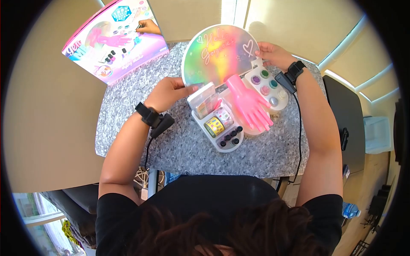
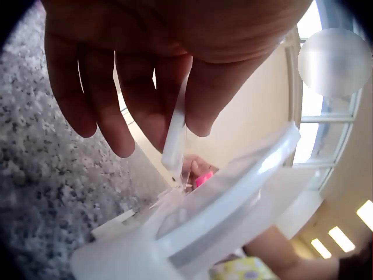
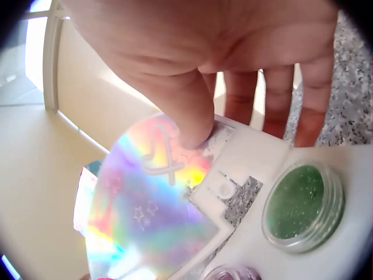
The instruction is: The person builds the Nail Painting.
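A round-topped iridescent panel with "Hello Gorgeous" lettering stands at the back of a white nail-studio base. My left hand pinches its white lower-left edge between thumb and fingers. At the opposite edge, my right hand holds the panel, thumb on the front and fingers behind, as the right wrist view shows. Between them lies a pink plastic model hand, fingers toward me. Right of it sit several glitter pots. On the left are a clear case, patterned rolls and black-capped bottles.
The product box stands at the back left of the speckled grey table. A wall rises behind the table. Cables run from both wrist cameras, the right one across the tabletop. A black surface adjoins on the right.
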A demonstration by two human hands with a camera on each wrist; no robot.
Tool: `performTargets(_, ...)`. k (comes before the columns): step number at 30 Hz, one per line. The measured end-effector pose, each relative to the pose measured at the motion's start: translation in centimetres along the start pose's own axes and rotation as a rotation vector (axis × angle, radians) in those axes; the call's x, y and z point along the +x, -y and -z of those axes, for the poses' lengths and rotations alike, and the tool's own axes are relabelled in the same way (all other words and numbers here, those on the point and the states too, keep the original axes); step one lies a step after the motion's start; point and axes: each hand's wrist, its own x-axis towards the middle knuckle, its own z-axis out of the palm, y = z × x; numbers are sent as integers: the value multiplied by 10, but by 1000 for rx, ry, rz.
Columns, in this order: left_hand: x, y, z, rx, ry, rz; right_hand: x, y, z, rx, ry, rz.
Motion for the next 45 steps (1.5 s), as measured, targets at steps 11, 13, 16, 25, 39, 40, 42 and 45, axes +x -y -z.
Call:
performTargets(11,-23,-46,-9,678,-122,-49,-15,11,-12,-116,108,5)
performTargets(13,-24,-52,-11,657,-132,-59,-14,12,-11,-106,92,-3)
performTargets(16,-17,-42,-15,555,-213,-274,-13,15,-14,-87,175,61)
performTargets(25,-19,-49,-19,233,-184,-162,-10,26,-14,9,164,309)
performTargets(39,-17,-55,-24,257,-115,-152,-27,10,-12,20,156,274)
performTargets(40,-17,-57,-23,259,-110,-151,-29,11,-12,3,165,290)
performTargets(42,-17,-63,-22,293,-101,-159,-32,16,-10,-39,141,272)
performTargets(45,-11,-53,-29,85,-202,-252,-32,12,-2,-123,39,261)
